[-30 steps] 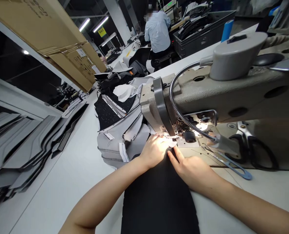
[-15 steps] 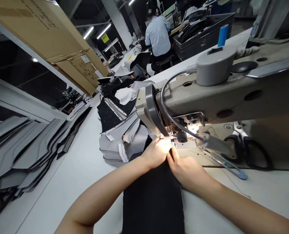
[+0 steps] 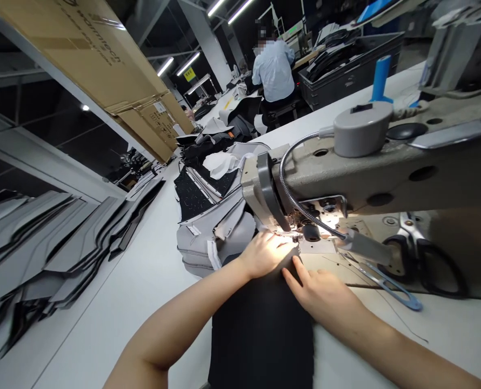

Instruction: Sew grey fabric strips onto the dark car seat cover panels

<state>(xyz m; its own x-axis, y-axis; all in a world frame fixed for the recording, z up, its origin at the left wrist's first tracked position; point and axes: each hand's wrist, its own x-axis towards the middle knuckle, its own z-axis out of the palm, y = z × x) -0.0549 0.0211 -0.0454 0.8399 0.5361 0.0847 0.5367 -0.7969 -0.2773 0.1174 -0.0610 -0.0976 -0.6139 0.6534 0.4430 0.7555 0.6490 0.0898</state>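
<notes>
A black fabric piece [image 3: 260, 324] lies on the white table and runs under the needle of a grey sewing machine [image 3: 370, 173]. My left hand [image 3: 262, 253] rests on the fabric's far end, right by the lit needle area, fingers curled down onto the cloth. On the fabric's right edge lies my right hand [image 3: 319, 289], its fingers stretched forward and pressing flat. A gooseneck lamp [image 3: 360, 129] on the machine lights the needle.
A stack of grey and black cut pieces [image 3: 210, 216] sits just beyond the machine. More grey panels [image 3: 58, 243] lie at the left. Black scissors [image 3: 422, 254] and blue tweezers [image 3: 390, 286] rest on the machine bed. A person in a light shirt [image 3: 273, 70] sits far behind.
My right hand has slid back a little along the fabric edge and its fingers have flattened out. The view has shifted slightly; my left hand stays by the needle.
</notes>
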